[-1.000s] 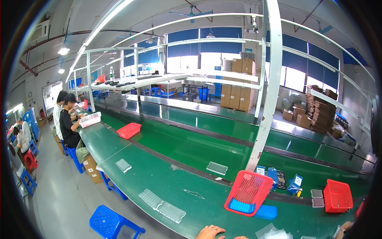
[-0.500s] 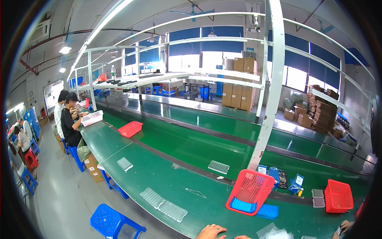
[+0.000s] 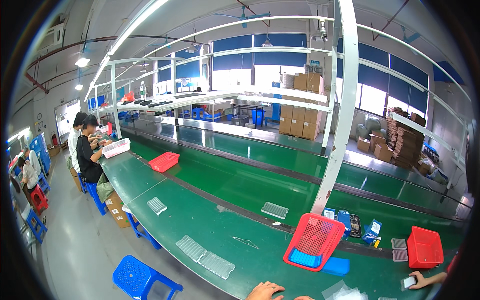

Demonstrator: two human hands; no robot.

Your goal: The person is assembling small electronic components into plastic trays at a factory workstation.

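Observation:
My left hand (image 3: 265,291) is at the lower edge of the view, over the near side of the green bench, its fingers apart and pointing right; nothing shows in them. Beside it only a sliver of my right hand (image 3: 303,298) shows, its fingers mostly cut off. Close to its right lies a loose pile of clear plastic sheets (image 3: 345,292). Beyond my hands a red perforated basket (image 3: 327,232) stands tilted with blue pieces (image 3: 305,258) in it. A flat blue stack (image 3: 336,266) lies against its right side.
At right, another person's hand (image 3: 422,280) holds a small pale flat piece near a red bin (image 3: 425,247). Clear ribbed trays (image 3: 217,263) lie along the bench. Blue packets (image 3: 372,231) sit by a white post (image 3: 332,175). A blue stool (image 3: 137,276) stands at left.
The other person's hand at the right has moved left and up, further into view, and now shows a pale piece. My own hands have stayed in place.

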